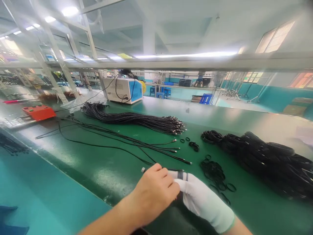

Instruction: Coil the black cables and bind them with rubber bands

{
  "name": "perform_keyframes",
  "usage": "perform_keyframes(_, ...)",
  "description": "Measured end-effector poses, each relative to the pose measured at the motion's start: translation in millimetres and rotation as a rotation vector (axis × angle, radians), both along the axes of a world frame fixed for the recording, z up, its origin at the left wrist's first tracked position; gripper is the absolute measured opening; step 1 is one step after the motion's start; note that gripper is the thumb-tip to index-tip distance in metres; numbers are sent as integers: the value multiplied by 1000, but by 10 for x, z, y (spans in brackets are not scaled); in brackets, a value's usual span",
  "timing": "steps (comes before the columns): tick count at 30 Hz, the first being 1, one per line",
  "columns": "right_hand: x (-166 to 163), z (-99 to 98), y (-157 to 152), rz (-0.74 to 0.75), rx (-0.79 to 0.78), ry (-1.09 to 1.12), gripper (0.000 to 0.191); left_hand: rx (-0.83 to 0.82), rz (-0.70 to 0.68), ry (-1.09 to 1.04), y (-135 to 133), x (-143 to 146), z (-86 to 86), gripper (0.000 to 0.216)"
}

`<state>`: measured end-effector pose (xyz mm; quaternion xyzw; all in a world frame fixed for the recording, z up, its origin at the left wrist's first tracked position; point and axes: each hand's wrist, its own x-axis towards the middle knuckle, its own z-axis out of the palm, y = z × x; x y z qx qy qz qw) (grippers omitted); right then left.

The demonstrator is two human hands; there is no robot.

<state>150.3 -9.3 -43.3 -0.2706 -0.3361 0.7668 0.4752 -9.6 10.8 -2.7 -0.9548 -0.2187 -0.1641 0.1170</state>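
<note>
My bare left hand (154, 191) is closed and pinches a thin black cable (117, 147) near its metal plug end (143, 169). My right hand (202, 200), in a white glove, is closed against the left hand and grips the same cable, with a black band round its fingers. Several loose cables run leftward across the green bench (102, 169). A long bundle of black cables (137, 119) lies behind them. Small black rubber rings (215, 171) lie scattered just right of my hands.
A heap of coiled, bound black cables (264, 160) fills the right of the bench. A white and blue machine box (123, 89) stands at the back. An orange box (39, 112) sits at far left. Metal frame bars (195, 62) cross overhead.
</note>
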Motion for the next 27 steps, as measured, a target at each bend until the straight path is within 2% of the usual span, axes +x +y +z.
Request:
perform_keyframes(2,-41,-2,-14,97,29,41,25,-33,-110,29,132,-64,154,21)
perform_keyframes(4,-76,-3,-31,170,46,96,28,-119,-155,17,245,-100,235,23)
perform_keyframes(8,-116,-49,-62,330,-34,213,35,-335,-188,-19,395,-93,209,15)
perform_keyframes(11,-129,-122,-65,339,-95,213,28,-428,-179,-13,447,-83,156,12)
perform_keyframes(13,-133,-169,-53,295,-125,211,23,-384,-143,-44,445,-92,140,9)
perform_keyframes(16,-126,-211,-34,275,-150,226,23,-220,-72,-90,394,-103,150,17)
perform_keyframes(19,-104,-218,-37,295,-125,219,28,-198,-102,42,350,-66,205,20)
perform_keyframes(20,-95,-214,-45,309,-117,225,30,-259,-115,88,355,-46,233,21)
perform_keyframes(22,-76,-201,-69,342,-112,242,33,-498,-111,105,395,-13,286,19)
perform_keyframes(25,-53,-179,-102,371,-111,288,36,-1028,-27,-20,467,-11,291,6)
perform_keyframes(27,-45,-177,-109,387,-116,332,35,-1307,39,-153,457,-30,221,7)
